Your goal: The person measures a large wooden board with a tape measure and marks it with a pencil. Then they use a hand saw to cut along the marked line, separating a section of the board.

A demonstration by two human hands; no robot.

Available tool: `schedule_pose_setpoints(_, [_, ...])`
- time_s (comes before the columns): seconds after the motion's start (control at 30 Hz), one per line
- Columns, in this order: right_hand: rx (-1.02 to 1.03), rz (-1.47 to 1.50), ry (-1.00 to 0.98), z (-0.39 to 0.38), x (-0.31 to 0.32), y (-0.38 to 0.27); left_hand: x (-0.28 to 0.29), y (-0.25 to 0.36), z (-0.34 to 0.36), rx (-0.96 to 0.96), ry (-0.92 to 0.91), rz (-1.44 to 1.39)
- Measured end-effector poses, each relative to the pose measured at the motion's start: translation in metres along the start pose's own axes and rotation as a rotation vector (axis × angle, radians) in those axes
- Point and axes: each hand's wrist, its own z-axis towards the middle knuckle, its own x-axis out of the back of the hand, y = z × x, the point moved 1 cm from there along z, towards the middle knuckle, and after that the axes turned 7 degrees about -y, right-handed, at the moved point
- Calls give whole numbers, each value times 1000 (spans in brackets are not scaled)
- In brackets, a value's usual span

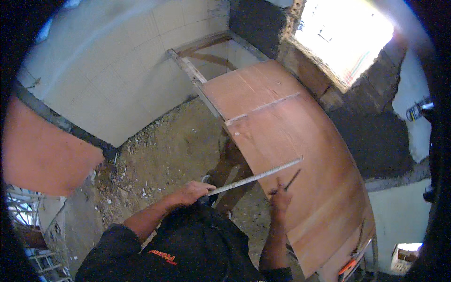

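Note:
My left hand (196, 191) is closed on a measuring tape, whose pale, straight blade (256, 176) reaches right across the near edge of a reddish-brown wooden panel (319, 141). The far end of the blade lies over the panel's surface. Just below it, my right hand (280, 201) is over the panel near its left edge. Between its fingers is a thin, dark, pencil-like stick (293, 179), slanting up and to the right. Blur hides its exact kind.
A wooden frame (190, 70) carries the panel at the back, beside a pale tiled wall (131, 66). An orange-handled tool (347, 267) lies at the panel's near end. Dirt and rubble cover the floor (164, 145). A bright wall opening (345, 37) is at upper right.

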Motion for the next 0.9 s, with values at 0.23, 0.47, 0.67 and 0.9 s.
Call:
schedule_pose_setpoints(0.23, [-123, 546, 202, 85, 39, -37, 37, -14, 18, -85, -63, 138])
schedule_pose_setpoints(0.47, [-60, 318, 707, 147, 45, -69, 88, -53, 52, 9, -116, -195])
schedule_pose_setpoints(0.67, [-174, 345, 328, 193, -9, -105, 154, -87, 55, 114, -155, -318])
schedule_pose_setpoints(0.9, [-128, 424, 196, 223, -62, -122, 184, -104, 44, 271, -71, -341])
